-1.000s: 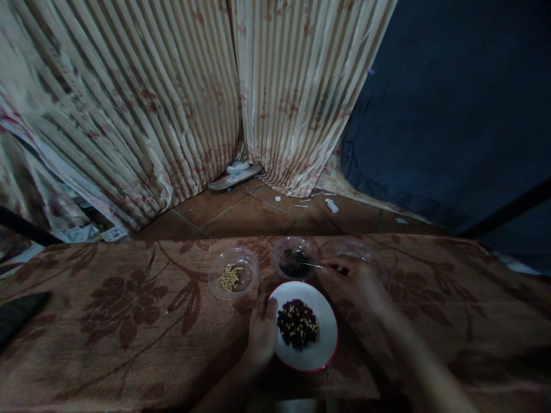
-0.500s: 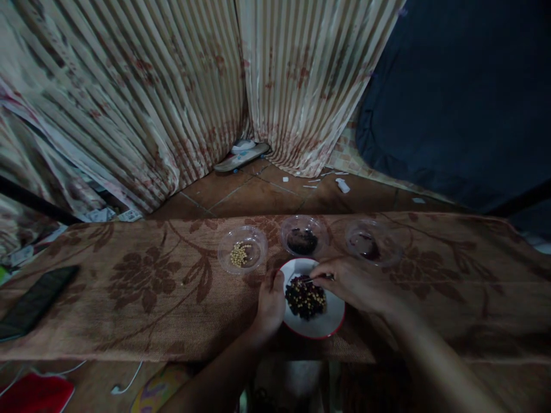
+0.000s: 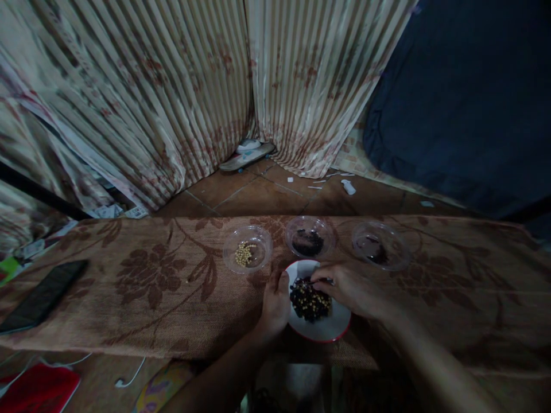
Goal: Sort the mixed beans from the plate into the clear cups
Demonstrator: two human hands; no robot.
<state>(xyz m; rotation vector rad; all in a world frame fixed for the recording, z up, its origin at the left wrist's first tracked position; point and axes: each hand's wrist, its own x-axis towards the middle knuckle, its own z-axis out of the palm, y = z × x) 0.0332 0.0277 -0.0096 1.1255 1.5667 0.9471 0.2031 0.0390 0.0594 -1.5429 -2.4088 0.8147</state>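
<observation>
My left hand (image 3: 276,301) grips the left rim of a white bowl (image 3: 340,326) with a red edge, thumb over the rim. Inside the bowl lies a mix of dark beans and small yellowish beans (image 3: 310,301). My right hand (image 3: 344,285) reaches over the bowl's right side, fingers pinched on small metal tweezers (image 3: 330,281), whose tips are down at the mix and hard to see. Beyond the bowl stand three clear plastic bowls: one with yellowish beans (image 3: 244,254), one with black beans (image 3: 309,243), and one with dark reddish beans (image 3: 375,250).
A brown flower-patterned cloth (image 3: 172,321) covers the narrow table. On its left lies a dark phone (image 3: 43,295). Past the far edge are striped curtains (image 3: 206,86), a slipper (image 3: 247,158) and paper scraps on the tiled floor. A white earphone cable (image 3: 131,376) hangs below the near edge.
The whole view has shifted slightly, so things appear a little further right. My right fingers and the tweezers have dipped lower into the mix. My left hand keeps its hold on the bowl.
</observation>
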